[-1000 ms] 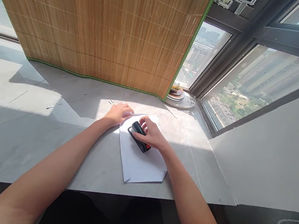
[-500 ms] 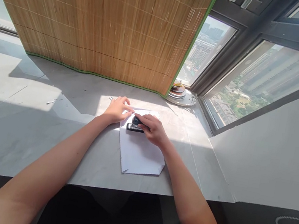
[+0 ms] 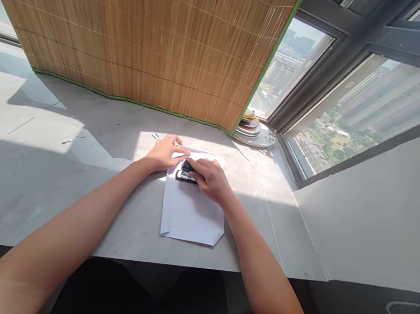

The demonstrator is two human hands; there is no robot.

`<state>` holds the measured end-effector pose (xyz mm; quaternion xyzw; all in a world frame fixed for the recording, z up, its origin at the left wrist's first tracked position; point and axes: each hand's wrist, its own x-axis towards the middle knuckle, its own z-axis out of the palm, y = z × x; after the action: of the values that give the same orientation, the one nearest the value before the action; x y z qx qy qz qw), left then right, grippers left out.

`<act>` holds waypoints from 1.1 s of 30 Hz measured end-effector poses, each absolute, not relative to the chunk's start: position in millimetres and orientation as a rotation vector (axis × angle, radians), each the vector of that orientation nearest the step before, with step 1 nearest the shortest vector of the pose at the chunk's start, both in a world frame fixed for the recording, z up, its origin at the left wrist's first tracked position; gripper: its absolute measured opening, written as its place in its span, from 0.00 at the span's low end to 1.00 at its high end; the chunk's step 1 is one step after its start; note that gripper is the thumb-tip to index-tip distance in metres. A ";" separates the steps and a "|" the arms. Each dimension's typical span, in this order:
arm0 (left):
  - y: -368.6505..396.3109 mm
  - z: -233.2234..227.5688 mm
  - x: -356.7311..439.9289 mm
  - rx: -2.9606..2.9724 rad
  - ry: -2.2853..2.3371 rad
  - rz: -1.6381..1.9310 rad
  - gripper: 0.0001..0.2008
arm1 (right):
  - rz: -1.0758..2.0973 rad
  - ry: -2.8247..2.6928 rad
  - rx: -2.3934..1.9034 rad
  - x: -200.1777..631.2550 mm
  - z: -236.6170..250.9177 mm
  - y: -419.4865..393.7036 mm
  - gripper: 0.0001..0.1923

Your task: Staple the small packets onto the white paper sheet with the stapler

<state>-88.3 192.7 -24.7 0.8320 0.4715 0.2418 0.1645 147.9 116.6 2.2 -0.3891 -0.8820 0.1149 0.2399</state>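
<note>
A folded white paper [image 3: 189, 215] lies on the grey stone sill [image 3: 47, 177] in front of me. My right hand [image 3: 210, 178] is closed over a small black stapler [image 3: 184, 174] that sits across the paper's far end. My left hand [image 3: 164, 151] rests flat beside it, fingers pressing the paper's top left edge and touching the stapler's end.
A bamboo blind [image 3: 143, 26] hangs down to the sill behind the paper. Stacked dishes [image 3: 253, 129] stand at the back right corner by the dark window frame [image 3: 332, 65]. A white panel [image 3: 387, 210] slopes along the right. A few small loose bits [image 3: 70, 140] lie at left.
The stapler has turned from a diagonal lie to across the paper's far end, and my right hand now covers it. The paper has swung straighter. The view has shifted slightly.
</note>
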 end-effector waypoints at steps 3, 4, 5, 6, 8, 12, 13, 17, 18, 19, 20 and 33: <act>192.5 -24.9 -88.7 2.365 1.344 0.691 0.13 | 0.392 -2.391 -1.012 145.4 4.1 115.2 0.21; 192.3 -24.8 -88.8 2.365 1.344 0.683 0.13 | 0.435 -2.357 -0.992 146.1 6.4 115.0 0.21; 192.2 -24.8 -89.0 2.363 1.343 0.676 0.14 | 0.481 -2.291 -0.985 148.0 9.5 115.3 0.20; 192.0 -24.7 -89.2 2.361 1.341 0.671 0.14 | 0.529 -2.194 -0.996 151.0 13.0 116.0 0.18; 191.9 -24.4 -89.5 2.359 1.338 0.663 0.14 | 0.659 -1.932 -1.043 160.9 20.1 119.3 0.13; 191.9 -21.8 -89.4 2.344 1.341 0.674 0.13 | 1.153 -1.564 -1.069 188.1 24.2 129.4 0.10; 191.9 -20.7 -89.1 2.329 1.342 0.685 0.13 | 1.292 -1.539 -1.074 193.9 22.5 131.5 0.15; 192.9 -17.2 -88.4 2.186 1.338 0.792 0.17 | 1.624 -1.476 -1.079 205.0 14.7 135.2 0.26; 193.3 -17.0 -88.4 2.147 1.335 0.832 0.19 | 1.654 -1.448 -1.061 205.1 14.7 135.1 0.25; 193.9 -17.2 -88.5 2.119 1.329 0.867 0.19 | 1.674 -1.419 -1.046 204.6 15.9 134.5 0.22; 194.4 -17.5 -88.7 2.106 1.320 0.894 0.19 | 1.692 -1.398 -1.041 204.1 18.3 133.7 0.18; 198.3 -23.5 -90.1 2.103 1.304 0.926 0.21 | 2.016 -1.480 -1.176 212.9 26.5 131.5 0.33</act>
<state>-90.1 198.3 -23.5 0.7713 0.4781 0.3396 0.2473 212.9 131.5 26.5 -0.4180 -0.5262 0.7163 0.1878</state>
